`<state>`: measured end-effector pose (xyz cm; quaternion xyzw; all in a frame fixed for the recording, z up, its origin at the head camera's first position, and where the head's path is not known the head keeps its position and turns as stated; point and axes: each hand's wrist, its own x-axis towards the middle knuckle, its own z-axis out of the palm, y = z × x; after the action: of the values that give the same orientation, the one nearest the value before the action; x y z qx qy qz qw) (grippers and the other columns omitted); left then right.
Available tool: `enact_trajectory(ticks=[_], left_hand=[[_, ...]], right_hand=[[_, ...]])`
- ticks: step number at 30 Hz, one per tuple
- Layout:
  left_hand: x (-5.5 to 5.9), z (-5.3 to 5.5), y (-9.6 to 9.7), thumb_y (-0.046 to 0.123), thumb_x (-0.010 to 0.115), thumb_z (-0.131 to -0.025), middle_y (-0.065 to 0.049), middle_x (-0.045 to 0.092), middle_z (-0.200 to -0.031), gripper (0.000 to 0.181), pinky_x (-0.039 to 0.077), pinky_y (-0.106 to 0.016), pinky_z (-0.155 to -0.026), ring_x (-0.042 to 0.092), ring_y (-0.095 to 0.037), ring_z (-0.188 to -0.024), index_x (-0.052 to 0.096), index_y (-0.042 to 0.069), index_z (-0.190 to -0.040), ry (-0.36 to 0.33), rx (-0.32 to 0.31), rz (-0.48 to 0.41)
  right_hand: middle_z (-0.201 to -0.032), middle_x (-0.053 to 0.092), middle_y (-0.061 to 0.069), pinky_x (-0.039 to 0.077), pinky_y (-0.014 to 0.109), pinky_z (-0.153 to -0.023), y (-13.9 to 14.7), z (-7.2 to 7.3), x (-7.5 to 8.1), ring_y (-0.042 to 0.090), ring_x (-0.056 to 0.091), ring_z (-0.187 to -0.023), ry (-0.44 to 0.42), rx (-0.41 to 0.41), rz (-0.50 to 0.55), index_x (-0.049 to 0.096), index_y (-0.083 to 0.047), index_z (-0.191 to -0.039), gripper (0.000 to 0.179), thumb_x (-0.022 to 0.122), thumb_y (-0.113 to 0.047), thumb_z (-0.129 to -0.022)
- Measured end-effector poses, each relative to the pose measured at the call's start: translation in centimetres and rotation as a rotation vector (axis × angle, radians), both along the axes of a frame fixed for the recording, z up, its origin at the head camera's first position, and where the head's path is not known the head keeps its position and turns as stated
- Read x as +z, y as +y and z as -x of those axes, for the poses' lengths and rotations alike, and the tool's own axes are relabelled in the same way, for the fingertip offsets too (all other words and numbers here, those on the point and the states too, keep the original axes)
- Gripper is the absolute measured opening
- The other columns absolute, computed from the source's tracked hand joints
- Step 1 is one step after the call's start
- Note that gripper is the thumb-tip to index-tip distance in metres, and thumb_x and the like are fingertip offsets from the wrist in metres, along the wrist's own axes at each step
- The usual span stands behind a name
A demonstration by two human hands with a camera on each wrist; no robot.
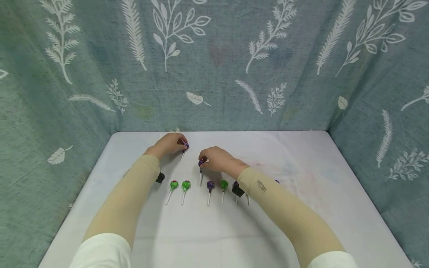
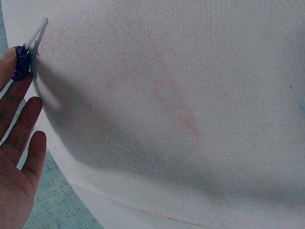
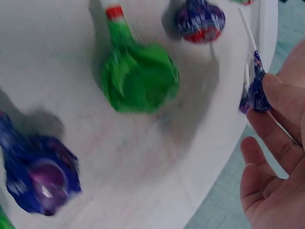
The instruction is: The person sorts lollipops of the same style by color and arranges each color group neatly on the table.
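Observation:
My left hand, near the table's back edge, pinches a purple-wrapped lollipop by its head between thumb and fingertips. In the left wrist view that lollipop has its white stick pointing up, and the other fingers are spread. Right of it and closer in, my right hand pinches another purple lollipop, its stick toward me. The right wrist view shows this lollipop between thumb and finger, with the left hand's lollipop partly visible behind it.
Before the hands lie two green lollipops, a purple lollipop and a green lollipop in a row. More lollipops are partly hidden by the right sleeve and its black wrist camera. Patterned curtains surround the white table.

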<state>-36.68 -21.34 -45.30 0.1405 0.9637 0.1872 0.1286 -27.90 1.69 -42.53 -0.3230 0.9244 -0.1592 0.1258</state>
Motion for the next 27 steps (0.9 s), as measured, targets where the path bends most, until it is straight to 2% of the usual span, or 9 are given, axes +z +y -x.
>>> enact_trajectory(ticks=[13, 20, 27], left_hand=[[-0.4, 0.0, -0.1, 0.032, 0.065, -0.083, 0.004, 0.06, -0.09, 0.02, 0.044, -0.035, -0.077, 0.055, -0.014, -0.083, 0.061, 0.021, -0.099, 0.002, 0.018, -0.006], [-0.1, -0.6, 0.1, 0.029, 0.064, -0.084, 0.002, 0.06, -0.09, 0.02, 0.044, -0.036, -0.078, 0.055, -0.015, -0.084, 0.061, 0.019, -0.101, 0.002, 0.014, -0.006], [0.0, -0.5, -0.1, 0.027, 0.065, -0.084, 0.003, 0.06, -0.09, 0.019, 0.044, -0.036, -0.079, 0.055, -0.014, -0.084, 0.061, 0.018, -0.1, 0.012, 0.014, -0.012]], right_hand=[[-0.101, 0.061, -0.004, 0.044, 0.029, -0.083, -0.5, 3.2, 0.3, 0.011, 0.055, -0.095, 0.007, -0.05, -0.021, 0.063, -0.016, -0.108, 0.026, 0.063, -0.029, -0.085], [-0.094, 0.06, -0.004, 0.044, 0.028, -0.079, -1.5, 4.8, 0.5, 0.01, 0.053, -0.086, 0.012, -0.075, -0.047, 0.063, -0.016, -0.109, 0.027, 0.064, -0.028, -0.085], [-0.093, 0.06, -0.005, 0.045, 0.028, -0.076, -2.2, 5.9, 0.3, 0.01, 0.054, -0.084, 0.022, -0.109, -0.053, 0.063, -0.016, -0.11, 0.028, 0.063, -0.029, -0.085]])
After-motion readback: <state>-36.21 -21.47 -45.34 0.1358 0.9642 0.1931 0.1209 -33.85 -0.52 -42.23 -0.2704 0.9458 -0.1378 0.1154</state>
